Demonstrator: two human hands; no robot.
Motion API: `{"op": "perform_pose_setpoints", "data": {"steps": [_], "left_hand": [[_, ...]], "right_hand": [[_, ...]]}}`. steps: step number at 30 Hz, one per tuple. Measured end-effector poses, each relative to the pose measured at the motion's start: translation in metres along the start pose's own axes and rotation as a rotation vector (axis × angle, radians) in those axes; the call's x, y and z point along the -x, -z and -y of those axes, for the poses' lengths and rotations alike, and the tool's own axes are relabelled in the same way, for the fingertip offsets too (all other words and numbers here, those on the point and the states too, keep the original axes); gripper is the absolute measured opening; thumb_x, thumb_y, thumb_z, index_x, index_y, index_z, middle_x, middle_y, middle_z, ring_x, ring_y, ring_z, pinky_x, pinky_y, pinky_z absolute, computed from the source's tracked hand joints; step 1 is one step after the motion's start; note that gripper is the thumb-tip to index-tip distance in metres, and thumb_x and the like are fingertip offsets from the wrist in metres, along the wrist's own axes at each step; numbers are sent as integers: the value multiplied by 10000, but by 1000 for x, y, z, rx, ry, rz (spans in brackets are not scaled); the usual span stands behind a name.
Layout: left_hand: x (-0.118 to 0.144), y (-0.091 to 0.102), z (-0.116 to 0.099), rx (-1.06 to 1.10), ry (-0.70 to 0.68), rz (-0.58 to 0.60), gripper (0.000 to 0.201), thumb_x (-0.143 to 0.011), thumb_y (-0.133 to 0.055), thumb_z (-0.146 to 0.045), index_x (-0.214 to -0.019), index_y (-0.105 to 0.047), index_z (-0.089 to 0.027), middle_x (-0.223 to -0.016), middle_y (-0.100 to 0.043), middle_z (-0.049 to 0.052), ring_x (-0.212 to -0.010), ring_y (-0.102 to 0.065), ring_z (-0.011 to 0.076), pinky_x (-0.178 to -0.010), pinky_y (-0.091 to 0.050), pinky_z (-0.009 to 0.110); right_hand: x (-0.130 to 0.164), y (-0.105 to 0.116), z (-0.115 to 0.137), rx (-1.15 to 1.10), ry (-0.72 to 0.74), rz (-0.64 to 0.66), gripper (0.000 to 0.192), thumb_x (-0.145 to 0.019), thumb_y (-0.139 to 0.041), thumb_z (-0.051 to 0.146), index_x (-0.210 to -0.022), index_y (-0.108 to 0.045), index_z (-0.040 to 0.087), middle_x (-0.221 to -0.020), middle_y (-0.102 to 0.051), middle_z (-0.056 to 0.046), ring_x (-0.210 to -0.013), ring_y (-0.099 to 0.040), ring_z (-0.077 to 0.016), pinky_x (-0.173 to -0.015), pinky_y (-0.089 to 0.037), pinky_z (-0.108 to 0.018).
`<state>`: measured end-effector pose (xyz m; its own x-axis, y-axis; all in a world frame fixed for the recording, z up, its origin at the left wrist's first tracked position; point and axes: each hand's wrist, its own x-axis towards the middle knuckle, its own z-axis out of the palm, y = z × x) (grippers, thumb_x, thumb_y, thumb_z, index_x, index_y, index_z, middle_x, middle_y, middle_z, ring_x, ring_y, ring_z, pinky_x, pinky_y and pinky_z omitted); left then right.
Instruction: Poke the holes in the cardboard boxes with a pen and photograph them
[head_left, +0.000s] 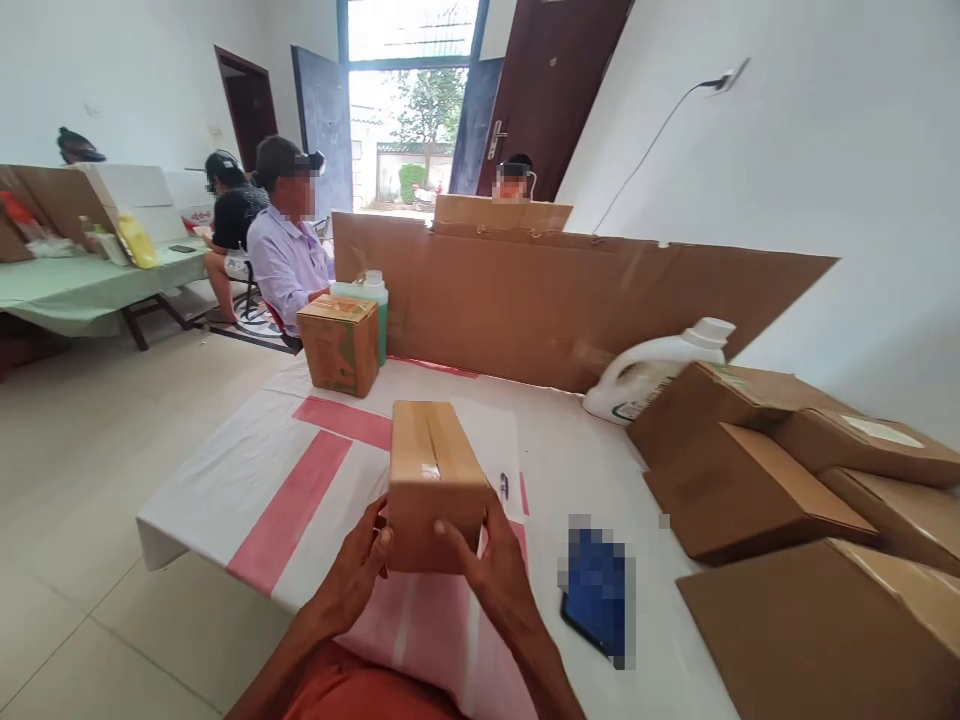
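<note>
A closed brown cardboard box [431, 480] with a taped top seam is held between both hands above the near edge of the table. My left hand [360, 560] grips its lower left side, the thumb at the near face. On the opposite side, my right hand [499, 550] wraps the lower right corner, its thumb pressed against the front panel. The fingers behind the box are partly hidden. A small dark pen-like object [504, 486] lies on the cloth just to the right of the box.
Right of my hands lies a phone [596, 600], its screen blurred. Several cardboard boxes [765, 500] are piled at right by a white jug [660, 365]. A cardboard panel [570, 310] crosses the table's far side. A printed carton [339, 345] stands back left; people sit beyond.
</note>
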<state>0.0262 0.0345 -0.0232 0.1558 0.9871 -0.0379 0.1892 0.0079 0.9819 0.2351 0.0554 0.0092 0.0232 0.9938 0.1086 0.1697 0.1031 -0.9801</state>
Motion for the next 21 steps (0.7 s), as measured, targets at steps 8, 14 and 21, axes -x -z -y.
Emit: {"op": "perform_pose_setpoints", "data": {"steps": [8, 14, 21], "left_hand": [[-19, 35, 6, -83, 61, -321, 636, -999, -522, -757, -1334, -590, -221, -1300, -671, 142, -1074, -681, 293, -954, -562, 472], [-98, 39, 40, -148, 22, -569, 1142, -858, -726, -657, -1721, -175, -150, -1743, -285, 269, -1642, -342, 425, -1287, -403, 618], [-158, 66, 85, -330, 60, -761, 1271, -827, -735, -647, -1752, -62, -93, -1826, -130, 310, -1703, -173, 505, -1340, -233, 727]], "right_hand": [[-148, -62, 49, -126, 51, 394, 615, -878, -685, 774, -1131, -802, 226, -1192, -804, -76, -1135, -694, -314, -1014, -528, -426], [-186, -75, 9, -131, -133, 235, 810, -856, -495, 962, -1216, -675, 258, -1403, -711, -133, -1259, -656, -357, -993, -538, -511], [-206, -129, -18, -216, -181, 403, 774, -901, -499, 931, -1222, -722, 264, -1362, -752, -120, -1248, -699, -328, -1002, -594, -478]]}}
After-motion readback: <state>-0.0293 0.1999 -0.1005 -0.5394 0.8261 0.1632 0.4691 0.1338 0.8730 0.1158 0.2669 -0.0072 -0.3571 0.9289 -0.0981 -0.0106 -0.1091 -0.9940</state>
